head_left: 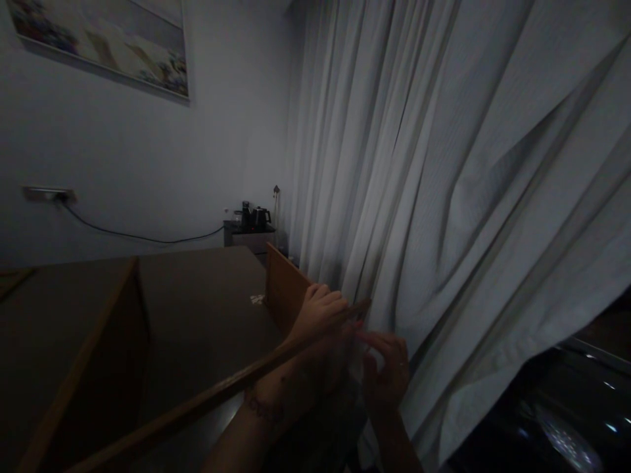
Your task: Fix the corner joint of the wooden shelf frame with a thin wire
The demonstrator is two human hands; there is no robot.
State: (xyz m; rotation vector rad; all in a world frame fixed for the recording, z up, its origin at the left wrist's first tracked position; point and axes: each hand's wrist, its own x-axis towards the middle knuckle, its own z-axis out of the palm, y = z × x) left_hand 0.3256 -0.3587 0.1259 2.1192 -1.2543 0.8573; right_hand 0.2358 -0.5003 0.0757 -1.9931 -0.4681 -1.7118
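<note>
My left hand (323, 307) is closed over the top edge of an upright brown wooden panel (286, 282), close to a corner. There the panel comes near a long wooden board edge (211, 394) that slants across the view and over my left forearm. My right hand (387, 368) is just right of that corner, its thumb and forefinger curled toward the end of the board. A blurred reddish and translucent patch shows at its fingertips; I cannot make out what it is. To the left another wooden panel (98, 355) stands upright on the dark table (202, 282).
Small white pieces (257, 299) lie on the table. Beyond it, a low cabinet (251, 243) holds a black kettle (260, 217). A cable (148, 238) runs along the wall from a socket (49, 194). Long pale curtains (444, 197) hang close on the right.
</note>
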